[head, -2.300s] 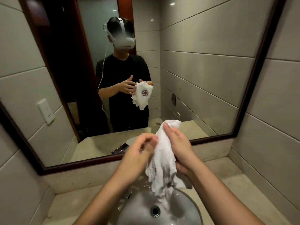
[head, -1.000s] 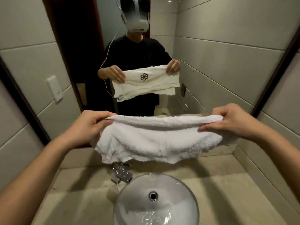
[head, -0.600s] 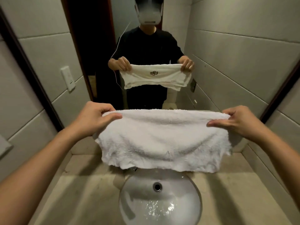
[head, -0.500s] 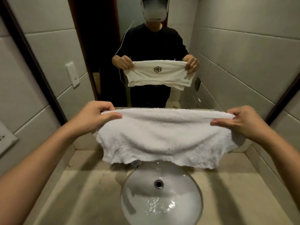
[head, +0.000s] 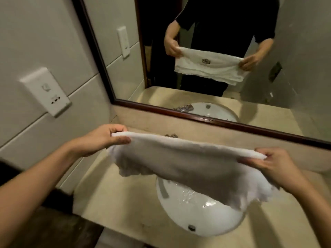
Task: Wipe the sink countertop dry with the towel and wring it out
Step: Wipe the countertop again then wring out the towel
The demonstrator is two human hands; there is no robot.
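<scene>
White towel (head: 188, 163) hangs stretched between left hand (head: 102, 138) and right hand (head: 268, 161), fingers pinching its top corners above the sink (head: 206, 221).

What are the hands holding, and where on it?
A white terry towel: the left hand pinches its upper left corner, the right hand its upper right corner.

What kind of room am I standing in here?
Probably a bathroom, perhaps a hotel's: a white sink basin sunk in a beige countertop, a dark-framed wall mirror above it, and a white towel.
</scene>
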